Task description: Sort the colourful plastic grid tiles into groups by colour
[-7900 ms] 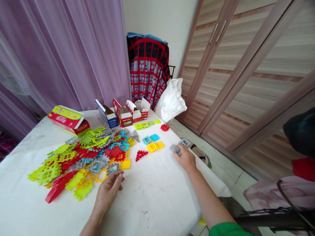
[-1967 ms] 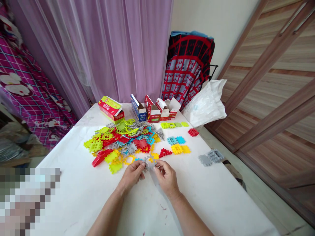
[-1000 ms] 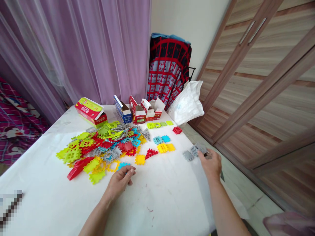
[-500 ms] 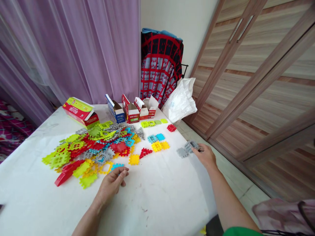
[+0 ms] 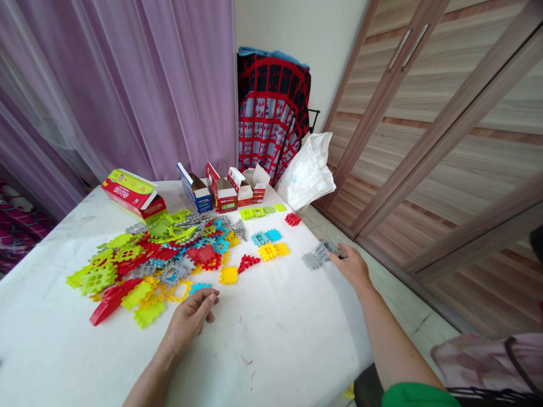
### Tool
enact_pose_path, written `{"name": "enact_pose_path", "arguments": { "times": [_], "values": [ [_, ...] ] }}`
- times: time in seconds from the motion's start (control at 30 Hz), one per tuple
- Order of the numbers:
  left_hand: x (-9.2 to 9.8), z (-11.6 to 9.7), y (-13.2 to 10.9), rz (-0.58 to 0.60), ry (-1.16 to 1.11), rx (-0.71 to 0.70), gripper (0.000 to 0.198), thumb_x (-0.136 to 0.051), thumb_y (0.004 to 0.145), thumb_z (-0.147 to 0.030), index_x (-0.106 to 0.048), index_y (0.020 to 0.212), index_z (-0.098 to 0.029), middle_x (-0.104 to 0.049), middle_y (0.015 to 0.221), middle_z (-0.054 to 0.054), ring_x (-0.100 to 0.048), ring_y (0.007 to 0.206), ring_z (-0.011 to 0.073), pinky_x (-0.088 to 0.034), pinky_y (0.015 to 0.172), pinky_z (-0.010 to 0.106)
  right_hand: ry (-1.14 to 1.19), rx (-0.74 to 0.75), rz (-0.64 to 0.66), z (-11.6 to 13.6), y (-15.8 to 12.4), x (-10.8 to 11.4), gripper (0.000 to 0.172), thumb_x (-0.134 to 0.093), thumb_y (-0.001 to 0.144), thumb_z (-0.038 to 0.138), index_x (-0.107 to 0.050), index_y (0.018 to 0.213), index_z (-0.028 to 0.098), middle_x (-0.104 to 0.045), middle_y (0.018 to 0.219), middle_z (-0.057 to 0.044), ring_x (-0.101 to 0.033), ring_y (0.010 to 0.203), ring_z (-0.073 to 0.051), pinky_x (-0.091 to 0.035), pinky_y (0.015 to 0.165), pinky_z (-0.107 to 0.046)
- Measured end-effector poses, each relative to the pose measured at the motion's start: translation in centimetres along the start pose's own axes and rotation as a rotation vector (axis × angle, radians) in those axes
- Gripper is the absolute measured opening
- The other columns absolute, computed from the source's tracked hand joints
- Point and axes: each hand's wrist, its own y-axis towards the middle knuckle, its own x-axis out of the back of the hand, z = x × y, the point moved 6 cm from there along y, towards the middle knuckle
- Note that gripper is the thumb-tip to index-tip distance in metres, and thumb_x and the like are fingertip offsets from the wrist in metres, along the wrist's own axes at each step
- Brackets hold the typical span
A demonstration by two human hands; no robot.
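Note:
A heap of flat plastic interlocking tiles [image 5: 161, 254] in green, red, yellow, blue and grey lies on the white table [image 5: 263, 345]. My left hand [image 5: 190, 319] rests at the heap's near edge, fingertips on a blue tile [image 5: 199, 287]. My right hand [image 5: 350, 264] reaches to the table's right edge, its fingers touching a small group of grey tiles [image 5: 318, 254]. Small sorted groups lie between: blue tiles [image 5: 266, 236], yellow tiles [image 5: 274, 250], green tiles [image 5: 261, 212], a red tile [image 5: 292, 219], a red triangle tile [image 5: 248, 262].
Several open small cartons [image 5: 220, 192] and a red-and-green box [image 5: 132, 192] stand at the table's far side. Behind are purple curtains [image 5: 127, 85], a red patterned cloth over a chair [image 5: 271, 113], a white plastic bag [image 5: 309, 172] and wooden wardrobe doors [image 5: 445, 124].
Two seconds ago both hands held a grey tile together near the heap. My right hand then carried it out to the grey group at the right edge; my left stayed by the heap.

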Motion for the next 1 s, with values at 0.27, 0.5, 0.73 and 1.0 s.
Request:
{"name": "enact_pose_path", "arguments": {
  "times": [0.27,0.5,0.73,1.0],
  "values": [
    [-0.1,-0.2,-0.4,-0.016,-0.004,0.0,0.047,-0.065,0.063,-0.061,-0.065,0.084,-0.019,-0.067,0.078,0.003,-0.052,0.045,0.0087,-0.028,0.033,0.017,0.172,0.322,-0.268,6.9,-4.4,1.4,0.033,-0.049,0.082,0.039,-0.067,0.096,0.016,-0.067,0.09,-0.01,-0.062,0.076,-0.021,-0.049,0.074,-0.034],
    [-0.2,-0.2,-0.3,-0.012,-0.117,-0.003,0.048,-0.065,0.061,-0.064,-0.063,0.074,-0.018,-0.063,0.069,0.0,-0.052,0.041,0.0078,-0.028,0.031,0.017,0.421,0.745,0.049,19.3,-13.3,-5.4,0.022,-0.045,0.088,0.019,-0.066,0.092,0.021,-0.069,0.088,-0.005,-0.064,0.082,-0.017,-0.05,0.077,-0.028],
    [2.3,-0.9,-0.9,-0.281,-0.265,-0.105,0.055,-0.057,0.07,-0.071,-0.056,0.056,-0.017,-0.048,0.04,-0.004,-0.042,0.031,0.0064,-0.026,0.031,0.017,0.401,0.95,0.221,27.0,-18.5,-9.0,0.02,-0.049,0.088,0.015,-0.067,0.093,0.022,-0.068,0.088,-0.004,-0.062,0.085,-0.019,-0.048,0.077,-0.029],
    [8.5,-1.4,-2.5,-0.748,-0.539,-0.226,0.047,-0.048,0.08,-0.063,-0.055,0.066,-0.019,-0.052,0.045,-0.004,-0.046,0.038,0.009,-0.031,0.037,0.019,0.217,1.084,0.364,35.6,-19.4,-10.9,0.035,-0.057,0.084,0.017,-0.063,0.117,0.025,-0.058,0.122,-0.008,-0.05,0.111,-0.024,-0.041,0.095,-0.038]
  ]
}}
